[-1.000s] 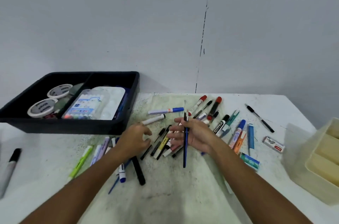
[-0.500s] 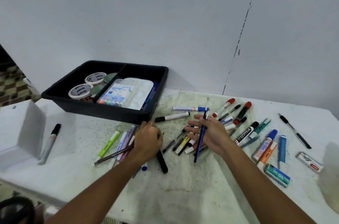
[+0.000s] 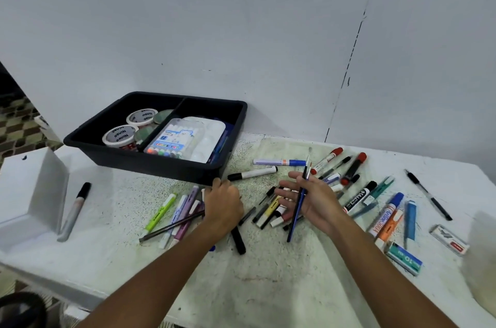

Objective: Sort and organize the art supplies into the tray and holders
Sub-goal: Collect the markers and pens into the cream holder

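One black two-compartment tray (image 3: 150, 164) holds two rolls of tape (image 3: 120, 135) in its left compartment and one clear pack of colour pens (image 3: 174, 139) in its right. Two hands show: the left hand (image 3: 224, 204) grips one thin dark brush (image 3: 171, 225), and the right hand (image 3: 311, 201) pinches two brushes (image 3: 296, 215) between thumb and fingers. Two red-capped markers (image 3: 354, 166) lie beyond the right fingertips, and two blue-capped markers (image 3: 279, 162) are out. One green highlighter (image 3: 160, 211) lies left of the left knuckles. One grey marker (image 3: 75, 211) lies far left. One thin black pen (image 3: 429, 195) lies far right.
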The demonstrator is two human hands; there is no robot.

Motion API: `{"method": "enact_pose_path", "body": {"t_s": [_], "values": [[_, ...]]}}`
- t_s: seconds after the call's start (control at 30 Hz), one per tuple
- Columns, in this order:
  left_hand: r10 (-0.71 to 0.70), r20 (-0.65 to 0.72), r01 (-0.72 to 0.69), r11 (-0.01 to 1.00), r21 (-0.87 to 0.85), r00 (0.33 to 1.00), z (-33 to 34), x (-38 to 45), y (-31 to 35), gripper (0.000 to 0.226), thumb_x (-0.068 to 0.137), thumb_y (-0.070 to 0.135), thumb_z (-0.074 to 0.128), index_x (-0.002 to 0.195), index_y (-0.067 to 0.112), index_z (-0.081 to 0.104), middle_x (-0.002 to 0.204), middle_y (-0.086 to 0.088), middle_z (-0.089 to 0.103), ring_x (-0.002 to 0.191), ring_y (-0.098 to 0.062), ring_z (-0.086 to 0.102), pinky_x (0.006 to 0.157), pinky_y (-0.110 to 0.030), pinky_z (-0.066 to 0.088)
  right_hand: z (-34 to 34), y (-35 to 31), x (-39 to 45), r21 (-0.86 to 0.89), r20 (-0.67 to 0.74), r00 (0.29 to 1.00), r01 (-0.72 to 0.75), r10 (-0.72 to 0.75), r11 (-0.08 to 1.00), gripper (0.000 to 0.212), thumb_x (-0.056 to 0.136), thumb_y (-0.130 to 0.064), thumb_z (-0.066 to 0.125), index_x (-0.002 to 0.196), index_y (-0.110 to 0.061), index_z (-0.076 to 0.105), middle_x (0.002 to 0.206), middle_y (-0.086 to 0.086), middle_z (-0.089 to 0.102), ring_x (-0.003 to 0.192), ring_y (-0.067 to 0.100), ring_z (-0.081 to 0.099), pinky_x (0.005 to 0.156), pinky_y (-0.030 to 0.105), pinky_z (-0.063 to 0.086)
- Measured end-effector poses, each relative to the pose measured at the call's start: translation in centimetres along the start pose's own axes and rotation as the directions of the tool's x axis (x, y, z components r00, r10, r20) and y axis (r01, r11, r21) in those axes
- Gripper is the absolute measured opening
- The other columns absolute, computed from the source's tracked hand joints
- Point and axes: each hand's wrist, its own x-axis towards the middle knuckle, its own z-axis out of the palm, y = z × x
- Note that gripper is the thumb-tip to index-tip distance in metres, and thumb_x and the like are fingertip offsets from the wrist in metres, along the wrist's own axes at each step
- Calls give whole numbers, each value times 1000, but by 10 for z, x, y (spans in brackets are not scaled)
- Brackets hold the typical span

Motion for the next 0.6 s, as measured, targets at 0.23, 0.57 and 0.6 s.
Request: {"method": "enact_pose_path", "body": {"t_s": [0.23, 0.57, 0.6], "values": [[-33, -114, -7, 942, -335, 993, -18, 16, 17, 20, 96, 24, 48, 85, 13, 61, 91, 1, 55, 96, -18, 49, 82, -32, 40, 4, 2, 0, -24, -25, 999, 25, -25, 999, 22, 102, -11, 41, 116, -1, 55, 111, 26, 65, 97, 39, 68, 79, 46, 56], [-127, 32, 73, 328, -942, 991, -58, 48, 65, 13, 90, 10, 60, 81, 8, 68, 78, 0, 62, 75, -13, 55, 69, -25, 42, 13, -2, 8, -47, -28, 987, 158, -159, 986, 24, 101, -10, 45, 118, -3, 59, 108, 18, 67, 90, 26, 67, 91, 44, 51], [-122, 83, 111, 245, -963, 989, -63, 49, 72, 12, 90, 10, 61, 81, 9, 68, 78, 2, 63, 76, -11, 56, 69, -24, 42, 14, -4, 8, -54, -19, 986, 164, -165, 985, 23, 100, -10, 46, 117, -4, 60, 108, 17, 68, 89, 25, 67, 88, 42, 51]]}}
